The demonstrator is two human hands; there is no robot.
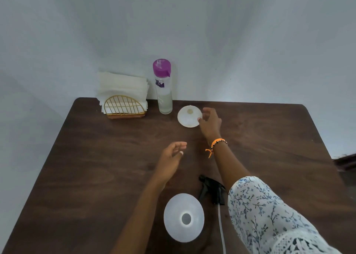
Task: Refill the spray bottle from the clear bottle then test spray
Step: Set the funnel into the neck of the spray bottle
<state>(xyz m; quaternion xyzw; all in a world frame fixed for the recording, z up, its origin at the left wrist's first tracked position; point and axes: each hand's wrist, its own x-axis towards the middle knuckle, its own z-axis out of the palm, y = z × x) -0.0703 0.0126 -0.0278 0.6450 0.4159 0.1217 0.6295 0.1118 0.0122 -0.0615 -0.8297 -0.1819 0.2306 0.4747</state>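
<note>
Right hand (209, 121): spread, empty, at white funnel (189, 116); left hand (173, 153) open, empty; near spray bottle (184, 217) uncapped (sleeve could topple it)

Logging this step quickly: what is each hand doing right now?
Left hand: open, holding nothing, above the table.
Right hand: open, fingers at the edge of the white funnel, not yet gripping it.

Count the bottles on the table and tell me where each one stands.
2. The clear bottle with the purple cap stands at the far edge, right of the napkin holder. The uncapped spray bottle stands at the near edge, left of its black spray head. None seem hidden.
</note>
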